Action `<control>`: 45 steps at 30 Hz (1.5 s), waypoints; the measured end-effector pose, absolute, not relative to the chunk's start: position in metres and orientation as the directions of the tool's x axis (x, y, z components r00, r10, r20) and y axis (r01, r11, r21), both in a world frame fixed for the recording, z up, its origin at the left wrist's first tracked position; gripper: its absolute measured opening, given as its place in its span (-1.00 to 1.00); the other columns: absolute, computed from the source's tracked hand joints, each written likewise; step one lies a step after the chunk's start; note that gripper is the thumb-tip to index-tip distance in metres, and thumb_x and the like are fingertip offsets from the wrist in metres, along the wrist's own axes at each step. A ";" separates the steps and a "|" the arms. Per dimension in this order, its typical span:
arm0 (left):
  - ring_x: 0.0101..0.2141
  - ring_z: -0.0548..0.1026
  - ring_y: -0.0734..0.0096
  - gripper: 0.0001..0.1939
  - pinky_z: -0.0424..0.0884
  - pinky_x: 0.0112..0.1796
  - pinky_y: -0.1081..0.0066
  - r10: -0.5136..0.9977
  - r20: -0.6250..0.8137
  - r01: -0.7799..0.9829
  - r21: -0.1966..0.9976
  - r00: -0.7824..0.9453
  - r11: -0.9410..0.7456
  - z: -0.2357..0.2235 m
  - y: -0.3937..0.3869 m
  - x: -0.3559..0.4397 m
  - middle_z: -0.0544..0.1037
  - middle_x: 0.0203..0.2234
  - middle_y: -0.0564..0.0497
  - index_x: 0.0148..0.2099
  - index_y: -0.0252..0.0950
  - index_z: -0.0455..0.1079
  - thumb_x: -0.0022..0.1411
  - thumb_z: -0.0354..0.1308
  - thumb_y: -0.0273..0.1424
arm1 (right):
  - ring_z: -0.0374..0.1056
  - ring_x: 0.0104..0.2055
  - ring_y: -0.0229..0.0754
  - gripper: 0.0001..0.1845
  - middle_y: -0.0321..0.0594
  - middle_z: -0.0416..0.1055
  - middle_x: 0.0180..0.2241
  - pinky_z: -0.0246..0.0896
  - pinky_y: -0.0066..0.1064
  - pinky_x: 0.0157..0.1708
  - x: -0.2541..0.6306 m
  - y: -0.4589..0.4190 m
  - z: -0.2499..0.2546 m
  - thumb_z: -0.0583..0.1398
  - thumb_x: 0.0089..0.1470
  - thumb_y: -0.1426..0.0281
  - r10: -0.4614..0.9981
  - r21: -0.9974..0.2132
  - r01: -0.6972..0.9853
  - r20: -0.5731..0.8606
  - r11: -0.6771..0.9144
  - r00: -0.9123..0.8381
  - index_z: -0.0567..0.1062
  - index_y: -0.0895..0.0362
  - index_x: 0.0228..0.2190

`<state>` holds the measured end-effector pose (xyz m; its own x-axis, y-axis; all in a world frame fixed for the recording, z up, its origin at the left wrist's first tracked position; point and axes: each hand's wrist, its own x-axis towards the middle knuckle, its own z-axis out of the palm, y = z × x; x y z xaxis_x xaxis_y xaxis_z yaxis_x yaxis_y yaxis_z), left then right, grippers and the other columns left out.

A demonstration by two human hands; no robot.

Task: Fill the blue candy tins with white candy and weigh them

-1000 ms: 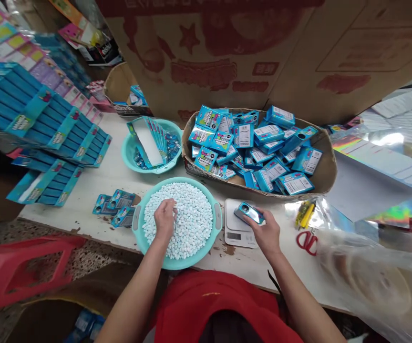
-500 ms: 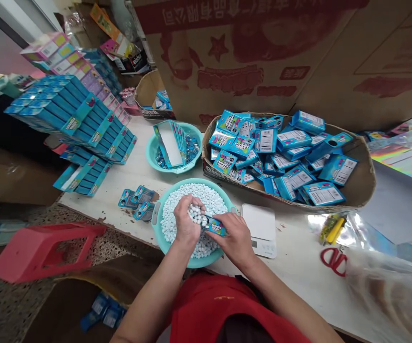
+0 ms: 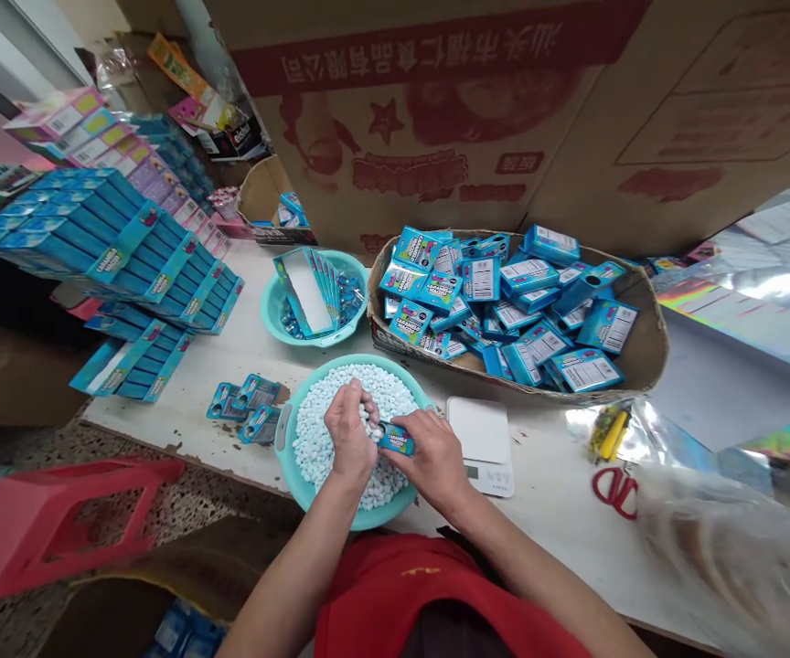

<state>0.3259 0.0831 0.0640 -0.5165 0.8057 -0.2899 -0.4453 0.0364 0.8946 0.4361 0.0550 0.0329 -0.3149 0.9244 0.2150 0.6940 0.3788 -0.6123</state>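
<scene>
Small white pellets (image 3: 366, 420) are cupped in the left hand (image 3: 352, 431), a blue cardboard box (image 3: 396, 439) gripped in the right hand (image 3: 438, 457); the left is curled tighter than before.

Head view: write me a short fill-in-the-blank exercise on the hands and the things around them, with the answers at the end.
The left hand is cupped around small pellets.
The right hand holds a small box coloured ____.
Three loose packs lie to the ____ of the round basin.
The scissors have ____ handles.

Missing words: blue; left; red.
</scene>
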 end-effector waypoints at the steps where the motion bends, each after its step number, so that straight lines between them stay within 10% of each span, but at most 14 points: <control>1: -0.69 0.18 0.65 -0.68 0.08 -0.68 0.58 0.799 -0.301 -0.452 0.891 -0.521 0.042 0.065 0.085 0.326 0.23 -0.68 0.17 -0.54 -0.29 0.19 0.04 0.20 -0.22 | 0.33 -0.25 -0.04 -0.64 -0.21 0.46 -0.35 0.14 -0.28 -0.28 0.438 0.056 0.033 0.37 -0.12 0.26 0.924 -0.615 0.692 0.217 0.379 -0.313 0.48 0.09 -0.25; 17: -0.73 0.13 0.68 -0.70 0.02 -0.69 0.59 0.847 -0.338 -0.542 0.837 -0.410 0.071 0.080 0.091 0.314 0.20 -0.71 0.19 -0.53 -0.28 0.18 0.06 0.20 -0.25 | 0.36 -0.23 -0.08 -0.70 -0.19 0.48 -0.30 0.24 -0.27 -0.24 0.454 0.062 0.037 0.30 -0.02 0.23 0.930 -0.784 0.506 0.259 0.360 -0.260 0.46 0.07 -0.23; 22: -0.56 0.37 0.47 -0.75 0.29 -0.51 0.51 0.839 -0.110 0.013 0.990 -0.533 0.139 0.040 0.084 0.276 0.38 -0.63 0.08 -0.55 -0.26 0.29 0.06 0.18 -0.25 | 0.39 -0.24 -0.11 -0.69 -0.20 0.46 -0.28 0.31 -0.30 -0.27 0.505 0.047 0.035 0.29 0.00 0.21 0.957 -0.835 0.473 0.282 0.282 -0.072 0.45 0.05 -0.21; 25: -0.10 0.45 0.13 -0.87 0.33 -0.06 0.21 0.951 -0.002 0.528 0.832 -0.308 0.172 0.003 0.074 0.272 0.56 -0.29 -0.06 -0.36 -0.22 0.46 0.04 0.20 -0.29 | 0.39 -0.27 -0.11 -0.71 -0.19 0.45 -0.31 0.33 -0.31 -0.32 0.532 0.045 0.020 0.28 0.00 0.21 0.964 -0.821 0.545 0.254 0.174 0.075 0.46 0.07 -0.23; 30: 0.26 -0.02 -0.06 -0.45 -0.17 0.16 -0.17 1.000 0.019 0.921 0.389 0.008 -0.015 -0.030 0.053 0.289 0.19 0.23 -0.17 0.17 -0.19 0.28 0.14 0.11 -0.16 | 0.42 -0.31 -0.10 -0.68 -0.18 0.47 -0.35 0.36 -0.26 -0.32 0.550 0.053 -0.023 0.25 0.00 0.14 0.942 -0.781 0.612 0.286 0.122 0.176 0.48 0.09 -0.26; 45: -0.24 0.39 0.06 -0.69 0.29 -0.28 0.18 0.962 0.215 0.986 -0.025 0.169 -0.168 -0.043 0.075 0.276 0.48 -0.16 -0.21 -0.11 -0.24 0.50 0.18 0.04 -0.28 | 0.27 -0.09 0.07 -0.66 0.06 0.39 -0.19 0.16 0.00 -0.07 0.691 0.182 0.015 0.22 0.02 0.31 0.791 -0.488 0.872 0.524 -0.026 0.317 0.41 0.18 -0.14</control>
<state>0.2764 0.0747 -0.0431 0.1691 0.9618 0.2153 0.9855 -0.1676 -0.0253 0.6911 0.1820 0.0150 0.3165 0.7909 0.5237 0.8724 -0.0260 -0.4880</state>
